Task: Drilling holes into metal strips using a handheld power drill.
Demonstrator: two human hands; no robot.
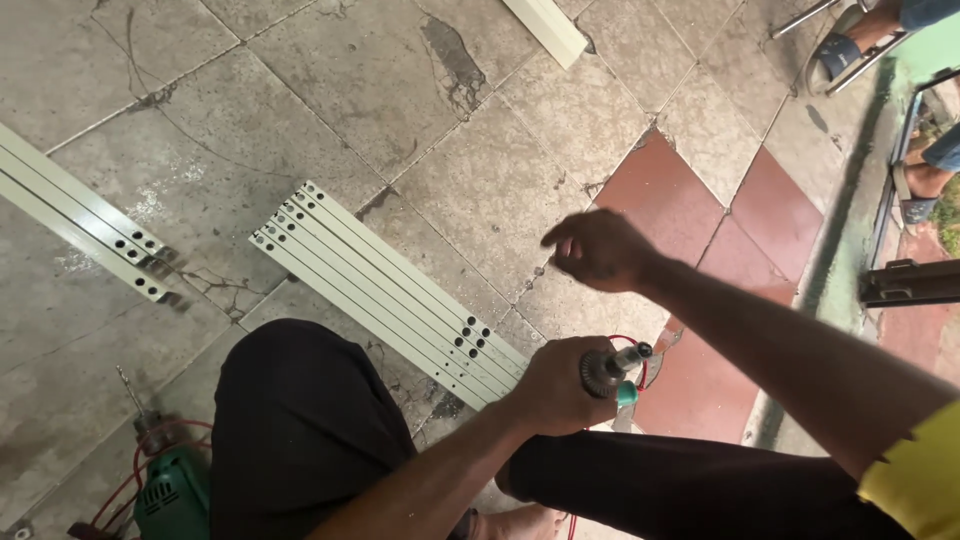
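Left hand (556,385): closed round the dark metal chuck of a teal power drill (612,370), low centre, just beside the strips.
Right hand (598,248): empty, fingers loosely spread, above the tiles.
Strips: bundle of pale cream drilled metal strips (385,290) flat on the cracked grey tiled floor (330,90).
Lower left: second green drill (170,485).

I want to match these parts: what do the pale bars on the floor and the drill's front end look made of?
The pale bars look like cream-painted metal, flat with drilled holes. The drill chuck in the left hand looks like bare dull steel, grey and ridged.
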